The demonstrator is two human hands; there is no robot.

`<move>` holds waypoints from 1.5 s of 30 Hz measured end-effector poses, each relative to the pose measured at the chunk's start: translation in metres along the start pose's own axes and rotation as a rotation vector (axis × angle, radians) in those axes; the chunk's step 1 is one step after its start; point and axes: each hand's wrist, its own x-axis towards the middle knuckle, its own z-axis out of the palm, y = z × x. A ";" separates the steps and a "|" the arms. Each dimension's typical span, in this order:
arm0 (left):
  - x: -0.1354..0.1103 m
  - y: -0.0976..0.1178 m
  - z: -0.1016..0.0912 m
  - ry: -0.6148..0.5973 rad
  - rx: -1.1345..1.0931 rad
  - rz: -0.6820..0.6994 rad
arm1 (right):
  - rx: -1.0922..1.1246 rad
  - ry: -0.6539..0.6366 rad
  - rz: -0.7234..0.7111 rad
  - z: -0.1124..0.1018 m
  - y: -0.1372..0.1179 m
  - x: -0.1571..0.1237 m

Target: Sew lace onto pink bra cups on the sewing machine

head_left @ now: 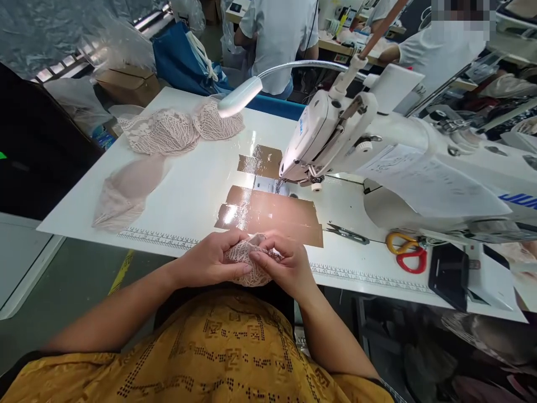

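Between my two hands, at the table's front edge, is a pale pink lace bra cup [254, 275]. My left hand [218, 257] grips its left side, thumb laid across the lace. On the other side my right hand [289, 263] pinches the fabric between thumb and fingers. Part of the cup is hidden under the fingers. Just beyond my hands, brown tape [277, 215] covers the tabletop in front of the sewing machine's needle area [279, 184]. More lace cups [163, 131] lie at the back left, and a smooth-lined cup [130, 190] sits nearer on the left.
A white sewing machine [335, 134] fills the right, with a lamp [241, 96] reaching over the table. Thread snips [348, 233], red-and-yellow-handled scissors [406, 252] and a dark phone [448, 274] lie to the right. Other people [281, 39] work beyond the table.
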 end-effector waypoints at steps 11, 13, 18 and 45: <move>-0.005 -0.011 -0.010 0.066 -0.100 -0.017 | 0.010 0.040 -0.030 0.010 -0.005 0.006; -0.007 -0.013 -0.011 0.048 -0.098 -0.014 | 0.016 0.061 -0.019 0.013 -0.003 0.007; -0.009 -0.011 -0.017 0.092 0.022 0.042 | 0.099 0.077 0.031 0.019 0.000 0.008; 0.002 -0.005 -0.012 0.137 -0.131 -0.053 | 0.193 -0.061 0.178 -0.006 0.007 0.018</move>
